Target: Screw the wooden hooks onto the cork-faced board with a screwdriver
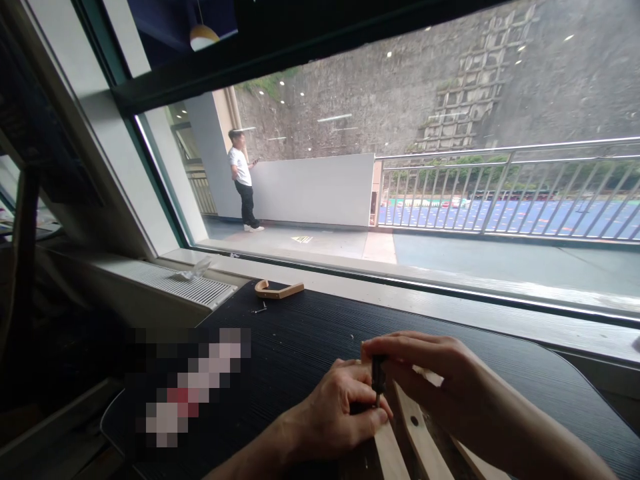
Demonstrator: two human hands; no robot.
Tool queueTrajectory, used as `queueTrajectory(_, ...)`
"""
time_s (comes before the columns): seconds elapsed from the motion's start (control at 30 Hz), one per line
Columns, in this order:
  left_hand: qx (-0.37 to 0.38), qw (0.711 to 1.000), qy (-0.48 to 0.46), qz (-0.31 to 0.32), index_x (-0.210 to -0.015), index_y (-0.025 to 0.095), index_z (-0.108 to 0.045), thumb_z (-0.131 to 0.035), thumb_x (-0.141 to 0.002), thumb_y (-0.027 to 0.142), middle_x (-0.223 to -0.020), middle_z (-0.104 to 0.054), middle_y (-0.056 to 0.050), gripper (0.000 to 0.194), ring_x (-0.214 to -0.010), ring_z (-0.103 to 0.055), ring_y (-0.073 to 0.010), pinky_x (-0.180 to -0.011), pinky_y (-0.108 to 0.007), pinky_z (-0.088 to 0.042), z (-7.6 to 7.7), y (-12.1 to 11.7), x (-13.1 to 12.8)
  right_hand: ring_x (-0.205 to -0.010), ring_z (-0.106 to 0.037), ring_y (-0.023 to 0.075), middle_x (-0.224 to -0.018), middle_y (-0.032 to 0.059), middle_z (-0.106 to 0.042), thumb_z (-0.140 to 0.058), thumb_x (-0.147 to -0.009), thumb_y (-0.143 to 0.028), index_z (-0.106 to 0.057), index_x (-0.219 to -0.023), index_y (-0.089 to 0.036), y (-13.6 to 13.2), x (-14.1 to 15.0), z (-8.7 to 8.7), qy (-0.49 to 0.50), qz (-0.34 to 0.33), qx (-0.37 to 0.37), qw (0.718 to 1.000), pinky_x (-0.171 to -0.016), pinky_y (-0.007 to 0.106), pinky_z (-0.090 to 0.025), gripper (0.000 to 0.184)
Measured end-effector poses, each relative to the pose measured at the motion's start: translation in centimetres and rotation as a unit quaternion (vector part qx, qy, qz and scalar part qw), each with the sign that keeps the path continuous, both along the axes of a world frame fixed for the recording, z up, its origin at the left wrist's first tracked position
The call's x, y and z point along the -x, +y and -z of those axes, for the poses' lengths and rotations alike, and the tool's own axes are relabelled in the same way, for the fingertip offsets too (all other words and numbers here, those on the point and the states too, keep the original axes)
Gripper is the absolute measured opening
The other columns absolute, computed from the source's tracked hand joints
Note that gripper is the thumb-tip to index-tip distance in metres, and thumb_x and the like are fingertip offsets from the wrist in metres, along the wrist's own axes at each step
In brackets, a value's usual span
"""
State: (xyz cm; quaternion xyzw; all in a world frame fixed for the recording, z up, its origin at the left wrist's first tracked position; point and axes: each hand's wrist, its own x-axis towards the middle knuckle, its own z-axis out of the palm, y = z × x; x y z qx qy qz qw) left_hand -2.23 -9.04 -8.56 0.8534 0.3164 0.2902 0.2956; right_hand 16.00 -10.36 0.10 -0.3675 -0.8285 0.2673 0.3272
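Observation:
My right hand is closed over the dark handle of a small screwdriver, which stands nearly upright with its tip down. Below it, my left hand grips the end of a pale wooden slat, thumb and fingers around the screwdriver's tip. Whether those fingers also pinch a screw is hidden. Beside this slat lies another wooden slat with a dark round hole. A further slat shows partly under my right forearm.
On the dark table, a curved wooden hook piece lies near the far edge, with small screws by it. A blurred patch covers something at left. Clear plastic rests on the vent. Beyond the window stands a person.

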Motion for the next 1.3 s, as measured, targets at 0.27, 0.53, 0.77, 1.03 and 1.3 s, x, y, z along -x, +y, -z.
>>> queueTrajectory(0.27,0.005,1.0,0.018,-0.011,-0.084,0.019,-0.072,-0.058,-0.084,0.021,-0.093,-0.068,-0.001,0.013,-0.091,-0.059,-0.0155,-0.09,-0.03,-0.034,0.2,0.1,-0.1,-0.078,-0.066,0.0157,-0.09,0.0022,-0.071,-0.053,-0.088,-0.029,-0.068,-0.107,-0.026,1.0,-0.9,0.8,-0.014,0.046,-0.004,0.999,-0.066,0.024,-0.051,0.024)
queueTrajectory(0.53,0.018,1.0,0.017,-0.019,-0.083,0.02,-0.072,-0.058,-0.084,0.021,-0.093,-0.067,-0.001,0.014,-0.096,-0.057,-0.0169,-0.092,-0.031,-0.034,0.2,-0.1,-0.1,-0.067,-0.063,0.013,-0.081,0.0007,-0.068,-0.056,-0.085,-0.028,-0.063,-0.103,-0.024,0.4,0.3,0.8,-0.026,0.073,0.02,0.997,-0.058,0.021,-0.049,0.02)
queueTrajectory(0.77,0.012,1.0,0.012,-0.007,-0.081,0.019,-0.071,-0.057,-0.085,0.022,-0.092,-0.068,-0.002,0.015,-0.094,-0.058,-0.0176,-0.091,-0.031,-0.036,0.0,0.0,0.0,-0.087,-0.065,0.0157,-0.099,0.0031,-0.07,-0.05,-0.09,-0.025,-0.068,-0.106,-0.026,-0.1,-0.6,-0.3,-0.007,-0.003,-0.01,1.0,-0.075,0.022,-0.051,0.025)
queueTrajectory(1.03,0.04,0.999,-0.001,-0.008,-0.083,0.019,-0.073,-0.064,-0.077,0.015,-0.093,-0.068,0.0,0.011,-0.092,-0.059,-0.0156,-0.092,-0.03,-0.033,0.2,0.2,0.1,-0.074,-0.063,0.013,-0.089,0.0001,-0.069,-0.051,-0.09,-0.033,-0.066,-0.104,-0.027,0.5,-1.0,0.4,-0.028,0.032,0.009,0.999,-0.064,0.022,-0.048,0.021)
queueTrajectory(1.3,0.043,0.999,-0.001,-0.011,-0.081,0.018,-0.073,-0.064,-0.078,0.016,-0.093,-0.068,0.0,0.009,-0.091,-0.059,-0.0161,-0.092,-0.031,-0.032,0.2,0.3,0.1,-0.078,-0.064,0.015,-0.087,0.0022,-0.069,-0.052,-0.089,-0.03,-0.065,-0.103,-0.024,0.2,-1.3,0.1,-0.031,0.039,0.023,0.999,-0.067,0.024,-0.049,0.021)
